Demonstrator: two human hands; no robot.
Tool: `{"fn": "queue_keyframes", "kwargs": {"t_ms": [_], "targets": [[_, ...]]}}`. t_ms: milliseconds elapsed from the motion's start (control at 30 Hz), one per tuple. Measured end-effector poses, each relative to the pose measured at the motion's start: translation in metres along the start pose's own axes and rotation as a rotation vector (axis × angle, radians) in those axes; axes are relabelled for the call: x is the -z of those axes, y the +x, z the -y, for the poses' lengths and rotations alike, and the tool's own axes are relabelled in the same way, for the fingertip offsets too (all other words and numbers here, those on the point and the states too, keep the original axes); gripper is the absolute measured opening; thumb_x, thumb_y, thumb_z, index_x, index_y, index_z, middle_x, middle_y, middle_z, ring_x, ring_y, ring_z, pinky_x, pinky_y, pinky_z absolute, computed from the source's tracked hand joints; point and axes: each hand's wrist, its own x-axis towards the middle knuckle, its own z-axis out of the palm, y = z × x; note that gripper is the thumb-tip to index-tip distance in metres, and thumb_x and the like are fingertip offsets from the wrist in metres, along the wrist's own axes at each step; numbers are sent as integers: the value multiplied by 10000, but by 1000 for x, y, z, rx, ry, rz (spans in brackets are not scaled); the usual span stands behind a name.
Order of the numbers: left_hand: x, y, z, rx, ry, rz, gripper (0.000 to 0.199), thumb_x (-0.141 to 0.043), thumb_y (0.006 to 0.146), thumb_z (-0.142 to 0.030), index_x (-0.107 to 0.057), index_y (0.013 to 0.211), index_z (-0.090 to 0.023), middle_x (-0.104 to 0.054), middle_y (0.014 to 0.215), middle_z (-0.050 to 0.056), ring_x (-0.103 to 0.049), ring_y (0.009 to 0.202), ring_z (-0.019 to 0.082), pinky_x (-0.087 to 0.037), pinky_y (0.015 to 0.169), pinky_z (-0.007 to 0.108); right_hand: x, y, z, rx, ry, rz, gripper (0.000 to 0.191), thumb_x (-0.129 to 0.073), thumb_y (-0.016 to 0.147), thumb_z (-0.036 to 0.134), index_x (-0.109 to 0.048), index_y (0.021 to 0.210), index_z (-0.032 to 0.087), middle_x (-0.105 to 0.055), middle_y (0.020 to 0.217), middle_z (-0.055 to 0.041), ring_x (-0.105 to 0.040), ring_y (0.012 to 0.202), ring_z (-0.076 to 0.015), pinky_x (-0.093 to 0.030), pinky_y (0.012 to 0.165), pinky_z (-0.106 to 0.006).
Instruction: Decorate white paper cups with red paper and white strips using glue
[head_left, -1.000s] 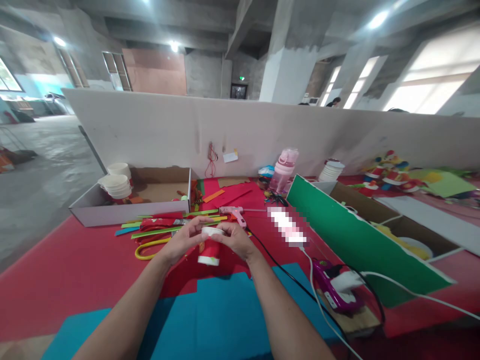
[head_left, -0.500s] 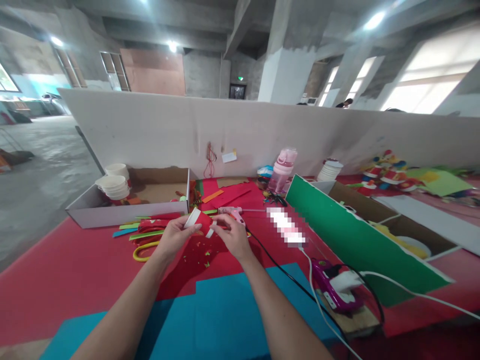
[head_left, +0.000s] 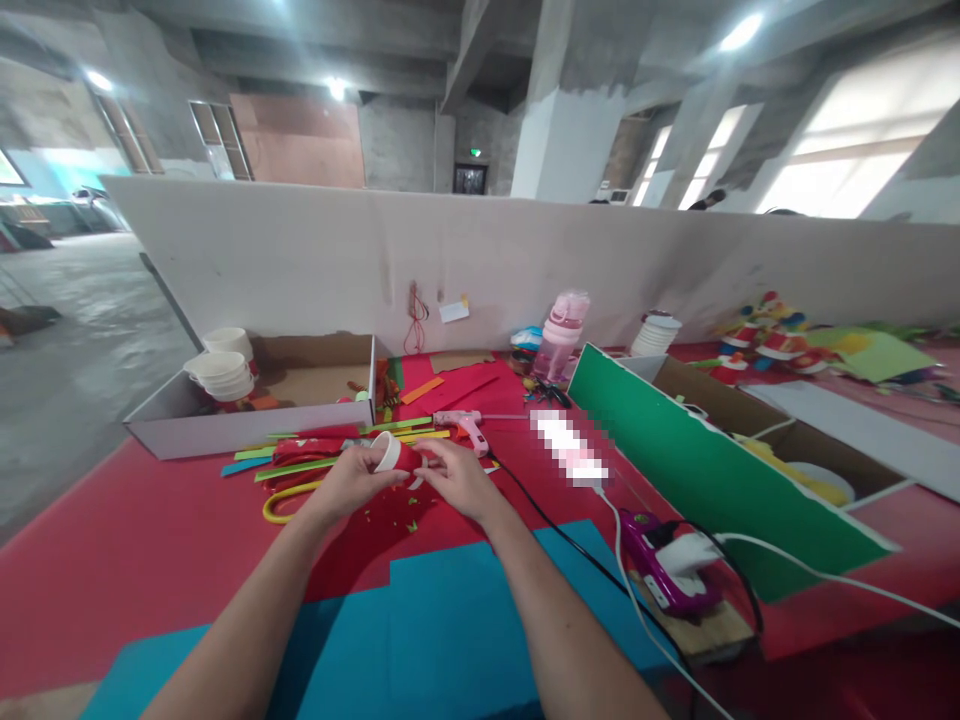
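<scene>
A small white paper cup (head_left: 406, 458) with a red covering is held tilted, its white mouth turned toward my left hand (head_left: 351, 486). My left thumb and fingers are closed around the rim side. At the other end, my right hand (head_left: 460, 480) pinches the cup near its base, where a bit of white strip shows under the fingers. Just behind my right hand lies a pink glue gun (head_left: 468, 427). Close to my left wrist is the yellow handle (head_left: 279, 503) of what look like scissors, partly hidden by the hand.
A cardboard box (head_left: 247, 430) with stacked white cups (head_left: 225, 374) stands at back left. Coloured strips (head_left: 300, 468) lie before it. A green-sided box (head_left: 697, 470), a purple power strip (head_left: 667, 580) and cables are on the right. A pink bottle (head_left: 561, 335) stands behind.
The cup has turned so its open mouth shows more toward me, and the white strip near my right fingers shows less. Both hands keep their hold; the view has shifted slightly.
</scene>
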Motion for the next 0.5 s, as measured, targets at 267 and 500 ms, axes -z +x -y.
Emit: {"fn": "queue_keyframes", "kwargs": {"t_ms": [267,500], "targets": [[2,-1,1,39,-75,14,258,-714,701,-373,-754,736,-121,-707,670,65,-608,580,176,-456,543,256,4,-3,5,33,-87,142,472,-624,817,344,-594,1263,193,-651,681,17,-557,596,-134,-463,598,-237],[1,-3,-2,92,-254,-21,277,-732,691,-369,-753,832,-131,-743,790,95,-676,685,224,-523,631,308,7,-3,5,-11,26,90,368,-535,857,356,-661,1178,230,-714,881,-43,-655,824,-209,-525,732,-328]]}}
